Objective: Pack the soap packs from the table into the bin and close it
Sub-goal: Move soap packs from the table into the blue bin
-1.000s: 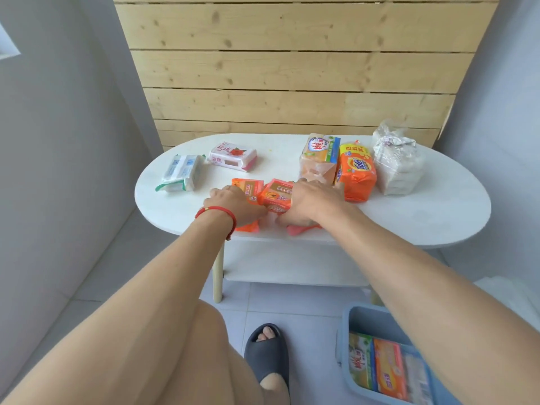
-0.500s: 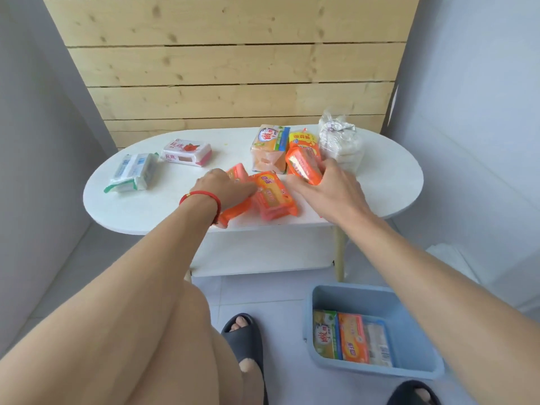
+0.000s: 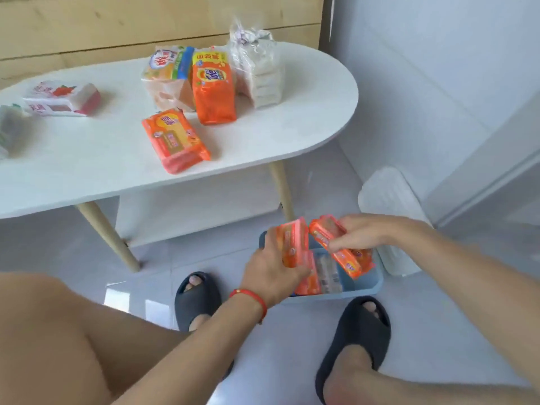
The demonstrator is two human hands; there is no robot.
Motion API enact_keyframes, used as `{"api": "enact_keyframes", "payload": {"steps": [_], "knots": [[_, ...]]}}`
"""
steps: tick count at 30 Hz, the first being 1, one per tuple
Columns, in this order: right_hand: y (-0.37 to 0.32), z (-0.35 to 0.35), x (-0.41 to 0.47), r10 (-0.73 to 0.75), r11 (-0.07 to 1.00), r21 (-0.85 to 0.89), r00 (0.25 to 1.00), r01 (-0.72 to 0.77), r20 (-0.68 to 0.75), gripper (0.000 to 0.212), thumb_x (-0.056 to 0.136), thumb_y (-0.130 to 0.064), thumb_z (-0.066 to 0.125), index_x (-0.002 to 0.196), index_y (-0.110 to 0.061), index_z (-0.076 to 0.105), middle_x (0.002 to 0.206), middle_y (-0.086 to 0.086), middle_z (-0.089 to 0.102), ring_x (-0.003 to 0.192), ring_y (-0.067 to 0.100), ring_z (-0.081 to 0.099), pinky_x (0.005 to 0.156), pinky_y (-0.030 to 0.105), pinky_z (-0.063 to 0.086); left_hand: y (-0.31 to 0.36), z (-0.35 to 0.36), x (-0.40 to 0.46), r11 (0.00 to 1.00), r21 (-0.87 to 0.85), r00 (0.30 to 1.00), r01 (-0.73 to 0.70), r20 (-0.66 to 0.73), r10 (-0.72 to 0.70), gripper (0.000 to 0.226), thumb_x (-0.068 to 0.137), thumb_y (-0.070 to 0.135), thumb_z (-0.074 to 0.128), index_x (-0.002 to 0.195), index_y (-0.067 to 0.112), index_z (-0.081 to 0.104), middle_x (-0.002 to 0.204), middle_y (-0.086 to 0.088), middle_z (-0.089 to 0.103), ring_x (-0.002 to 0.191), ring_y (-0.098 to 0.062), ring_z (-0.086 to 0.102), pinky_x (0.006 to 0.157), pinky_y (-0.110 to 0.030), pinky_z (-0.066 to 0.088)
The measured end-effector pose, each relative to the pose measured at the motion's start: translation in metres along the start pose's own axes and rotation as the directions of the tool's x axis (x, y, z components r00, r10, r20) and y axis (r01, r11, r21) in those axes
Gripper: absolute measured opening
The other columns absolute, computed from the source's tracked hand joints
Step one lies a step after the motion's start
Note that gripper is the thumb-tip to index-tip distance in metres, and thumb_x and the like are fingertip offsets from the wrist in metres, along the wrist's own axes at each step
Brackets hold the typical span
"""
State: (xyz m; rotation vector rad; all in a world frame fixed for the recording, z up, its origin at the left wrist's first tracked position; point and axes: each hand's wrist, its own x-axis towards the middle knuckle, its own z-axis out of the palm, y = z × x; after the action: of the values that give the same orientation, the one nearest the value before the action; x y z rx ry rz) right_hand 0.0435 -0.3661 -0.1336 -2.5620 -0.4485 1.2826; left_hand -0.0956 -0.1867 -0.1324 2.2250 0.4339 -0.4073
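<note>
A light blue bin (image 3: 369,286) stands on the floor between my feet, with soap packs lying in it. My left hand (image 3: 271,270) grips an orange soap pack (image 3: 293,244) over the bin's left side. My right hand (image 3: 368,233) grips another orange soap pack (image 3: 336,247) tilted over the bin's middle. On the white oval table (image 3: 277,135) remain a flat orange pack (image 3: 175,140), a tall orange pack (image 3: 213,89), a yellow-and-blue pack (image 3: 168,77), a clear-wrapped white pack (image 3: 258,71) and a white-and-red pack (image 3: 61,99).
A white ribbed lid (image 3: 391,209) lies on the floor to the right of the bin, against the wall. A green-and-white pack (image 3: 8,127) sits at the table's left edge. My dark slippers (image 3: 356,337) flank the bin. A table leg (image 3: 282,191) stands just behind it.
Both hands lifted an orange pack each off the table and brought them down over the bin. One flat orange pack stayed on the table. My view swung down and right.
</note>
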Motion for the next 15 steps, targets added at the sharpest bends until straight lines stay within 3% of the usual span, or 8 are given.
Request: {"api": "enact_keyframes", "payload": {"steps": [4, 6, 9, 12, 15], "knots": [[0.013, 0.051, 0.046, 0.124, 0.97, -0.195, 0.986, -0.144, -0.111, 0.028, 0.085, -0.053, 0.062, 0.086, -0.026, 0.053, 0.087, -0.005, 0.06, 0.083, 0.019, 0.062, 0.07, 0.03, 0.049, -0.019, 0.029, 0.033, 0.984, 0.089, 0.988, 0.154, -0.001, -0.154, 0.06, 0.086, 0.058, 0.054, 0.135, 0.029, 0.034, 0.121, -0.01, 0.067, 0.108, -0.034, 0.064, 0.095, -0.042, 0.053], [0.017, 0.078, 0.066, 0.201, 0.967, -0.114, 0.957, -0.228, -0.209, 0.032, 0.084, -0.054, 0.063, 0.096, -0.024, 0.059, 0.088, -0.003, 0.063, 0.083, 0.019, 0.065, 0.066, 0.03, 0.051, -0.029, 0.038, 0.043, 0.973, 0.09, 0.978, 0.211, -0.014, -0.21, 0.062, 0.085, 0.055, 0.057, 0.136, 0.029, 0.034, 0.121, -0.009, 0.066, 0.108, -0.033, 0.065, 0.094, -0.041, 0.053], [0.021, 0.106, 0.092, 0.342, 0.938, 0.072, 0.88, -0.338, -0.33, 0.049, 0.084, -0.049, 0.07, 0.122, -0.018, 0.064, 0.114, 0.006, 0.066, 0.103, 0.027, 0.068, 0.077, 0.036, 0.056, -0.041, 0.048, 0.051, 0.964, 0.086, 0.967, 0.253, -0.016, -0.253, 0.065, 0.081, 0.046, 0.062, 0.138, 0.033, 0.032, 0.116, -0.01, 0.066, 0.105, -0.034, 0.064, 0.092, -0.042, 0.054], [0.028, 0.124, 0.107, 0.436, 0.898, 0.198, 0.854, -0.393, -0.285, 0.07, 0.087, -0.046, 0.07, 0.14, -0.009, 0.045, 0.13, 0.01, 0.06, 0.117, 0.031, 0.064, 0.089, 0.042, 0.054, -0.044, 0.055, 0.055, 0.968, 0.065, 0.97, 0.244, -0.012, -0.244, 0.064, 0.078, 0.041, 0.061, 0.135, 0.038, 0.032, 0.109, -0.009, 0.064, 0.099, -0.034, 0.064, 0.089, -0.043, 0.055], [0.037, 0.121, 0.107, 0.462, 0.878, 0.218, 0.873, -0.425, -0.159, 0.073, 0.084, -0.053, 0.064, 0.142, -0.013, 0.043, 0.124, 0.008, 0.065, 0.112, 0.029, 0.065, 0.091, 0.041, 0.054, -0.046, 0.06, 0.056, 0.972, 0.084, 0.975, 0.22, -0.031, -0.218, 0.064, 0.08, 0.04, 0.063, 0.135, 0.037, 0.031, 0.108, -0.01, 0.063, 0.098, -0.034, 0.064, 0.087, -0.04, 0.055]]}}
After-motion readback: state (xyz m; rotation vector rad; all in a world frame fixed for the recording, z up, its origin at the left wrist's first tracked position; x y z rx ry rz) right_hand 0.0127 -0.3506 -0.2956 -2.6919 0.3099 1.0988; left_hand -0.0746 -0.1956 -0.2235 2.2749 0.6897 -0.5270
